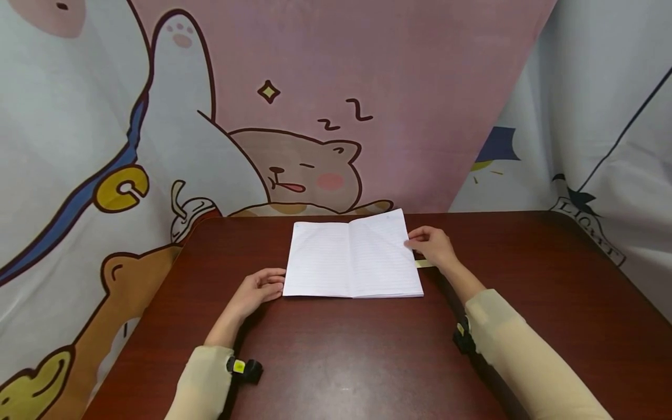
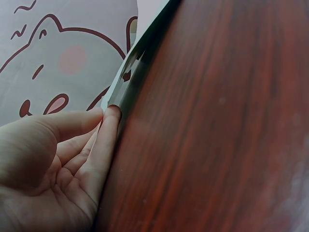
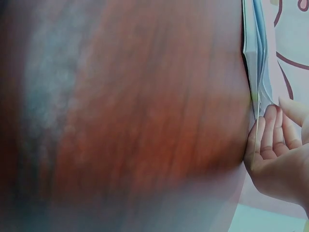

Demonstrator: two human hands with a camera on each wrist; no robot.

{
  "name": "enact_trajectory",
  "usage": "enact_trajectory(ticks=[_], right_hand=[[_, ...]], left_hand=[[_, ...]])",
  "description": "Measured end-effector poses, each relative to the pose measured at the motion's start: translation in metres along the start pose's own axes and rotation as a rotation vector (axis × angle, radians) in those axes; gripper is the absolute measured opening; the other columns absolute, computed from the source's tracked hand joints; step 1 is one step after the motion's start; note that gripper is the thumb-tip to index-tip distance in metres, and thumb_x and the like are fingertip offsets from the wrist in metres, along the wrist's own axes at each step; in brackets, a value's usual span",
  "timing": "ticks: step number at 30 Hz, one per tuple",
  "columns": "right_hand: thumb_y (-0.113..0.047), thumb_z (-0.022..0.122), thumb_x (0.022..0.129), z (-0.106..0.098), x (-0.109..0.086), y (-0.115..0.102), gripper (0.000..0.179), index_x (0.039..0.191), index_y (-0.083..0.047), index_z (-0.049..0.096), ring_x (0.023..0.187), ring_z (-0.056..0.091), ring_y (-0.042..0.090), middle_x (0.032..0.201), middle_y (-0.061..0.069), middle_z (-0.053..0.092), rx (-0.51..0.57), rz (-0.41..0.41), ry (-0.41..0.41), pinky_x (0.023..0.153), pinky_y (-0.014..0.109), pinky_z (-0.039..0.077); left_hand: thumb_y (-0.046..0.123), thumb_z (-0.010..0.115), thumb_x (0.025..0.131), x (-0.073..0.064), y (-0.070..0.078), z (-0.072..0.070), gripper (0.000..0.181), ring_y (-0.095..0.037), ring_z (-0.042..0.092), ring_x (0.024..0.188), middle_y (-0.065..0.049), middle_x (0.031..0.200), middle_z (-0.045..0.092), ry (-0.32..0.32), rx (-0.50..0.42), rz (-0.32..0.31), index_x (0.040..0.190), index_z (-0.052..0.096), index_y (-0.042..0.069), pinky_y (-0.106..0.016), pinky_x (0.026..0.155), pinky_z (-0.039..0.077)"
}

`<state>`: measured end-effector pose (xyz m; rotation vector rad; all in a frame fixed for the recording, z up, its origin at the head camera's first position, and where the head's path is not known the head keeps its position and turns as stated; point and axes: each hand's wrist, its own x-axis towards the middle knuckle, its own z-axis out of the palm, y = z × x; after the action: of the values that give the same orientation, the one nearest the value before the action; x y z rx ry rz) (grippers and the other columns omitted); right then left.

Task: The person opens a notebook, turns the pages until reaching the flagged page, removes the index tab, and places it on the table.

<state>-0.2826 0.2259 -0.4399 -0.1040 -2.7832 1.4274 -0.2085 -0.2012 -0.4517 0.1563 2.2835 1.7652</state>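
Note:
An open notebook (image 1: 319,259) with ruled white pages lies on the table, its right page raised at the far corner. At its left edge is my left hand (image 1: 255,293); the left wrist view shows the thumb and a finger (image 2: 107,128) pinching the cover and pages there. My right hand (image 1: 434,245) pinches the outer edge of the right page between thumb and fingertips. Below that hand a pale yellow strip (image 1: 424,263) sticks out from the notebook's right side. Seen from the right wrist, the page stack (image 3: 255,38) fans slightly apart near the fingertips.
The dark red-brown wooden table (image 1: 336,350) stretches to both sides and toward me. Behind it hangs a cartoon-printed cloth (image 1: 420,87), which also runs down the left and right sides. A dark band with a small camera (image 1: 247,370) sits at each wrist.

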Motion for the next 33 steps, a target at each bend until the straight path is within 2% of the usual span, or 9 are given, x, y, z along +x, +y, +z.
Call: enact_trajectory(ticks=[5,14,25,33], right_hand=[[-0.018,0.074,0.091,0.0,0.0006,-0.001,0.029,0.11,0.003,0.068,0.086,0.063,0.02,0.101,0.017,0.07,0.013,0.003,-0.001,0.068,0.018,0.05],[-0.018,0.072,0.092,-0.0017,-0.0003,-0.002,0.029,0.112,0.002,0.065,0.083,0.064,0.017,0.104,0.019,0.07,0.048,0.001,-0.011,0.07,0.02,0.053],[-0.022,0.07,0.093,-0.0016,-0.0024,-0.003,0.028,0.112,-0.002,0.067,0.092,0.065,0.031,0.12,0.021,0.064,0.022,-0.005,0.022,0.071,0.023,0.049],[-0.019,0.071,0.093,-0.0004,-0.0008,-0.0029,0.024,0.11,-0.001,0.07,0.083,0.06,0.016,0.104,0.018,0.069,0.02,-0.068,0.061,0.068,0.018,0.05]], left_hand=[[0.003,0.058,0.099,0.001,-0.0015,-0.001,0.042,-0.009,0.065,0.1,-0.032,0.13,0.058,-0.001,-0.001,-0.001,0.138,0.05,-0.008,-0.018,0.085,0.056],[0.003,0.058,0.099,0.0017,-0.0023,-0.0013,0.042,-0.009,0.065,0.1,-0.031,0.129,0.058,-0.002,0.004,-0.002,0.139,0.05,-0.008,-0.018,0.085,0.057],[0.003,0.058,0.099,0.0005,-0.0004,-0.0001,0.042,-0.009,0.065,0.1,-0.032,0.129,0.058,0.005,-0.001,-0.005,0.138,0.05,-0.009,-0.019,0.085,0.057],[0.002,0.058,0.098,0.0007,-0.0001,0.0004,0.042,-0.012,0.066,0.101,-0.032,0.129,0.058,0.007,0.006,-0.005,0.138,0.05,-0.009,-0.02,0.085,0.057]])
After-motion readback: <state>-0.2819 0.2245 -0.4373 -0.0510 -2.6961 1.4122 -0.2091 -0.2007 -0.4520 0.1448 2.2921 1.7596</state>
